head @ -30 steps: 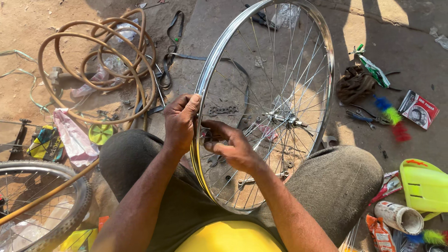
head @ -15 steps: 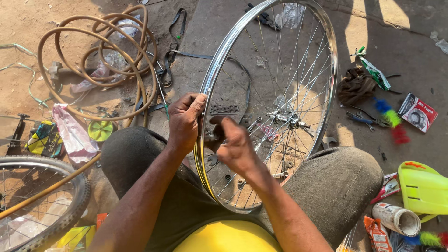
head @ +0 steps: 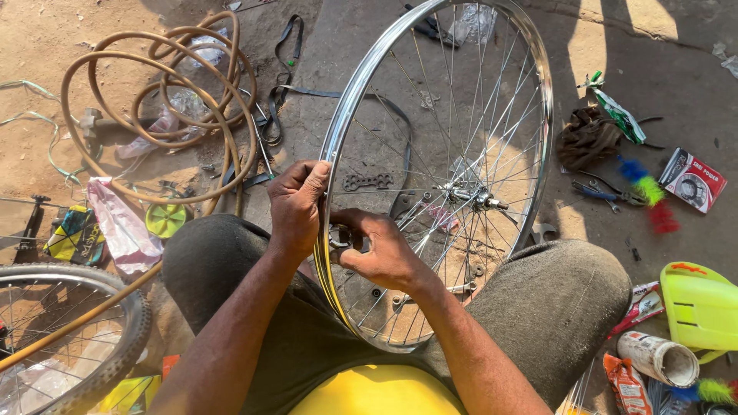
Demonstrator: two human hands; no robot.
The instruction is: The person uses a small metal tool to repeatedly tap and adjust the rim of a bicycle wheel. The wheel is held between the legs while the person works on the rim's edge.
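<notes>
The bicycle wheel (head: 461,154), bare of a tyre, stands upright between your knees on the ground, its shiny rim rising away from you and its hub (head: 469,198) right of your hands. Your left hand (head: 298,206) is closed around the rim on its left side, while your right hand (head: 380,250) sits just inside the rim among the spokes, fingers curled tight on a small metal tool (head: 338,237). A coiled tan hose (head: 154,100) lies on the dirt to the left, pliers (head: 603,192) to the right.
</notes>
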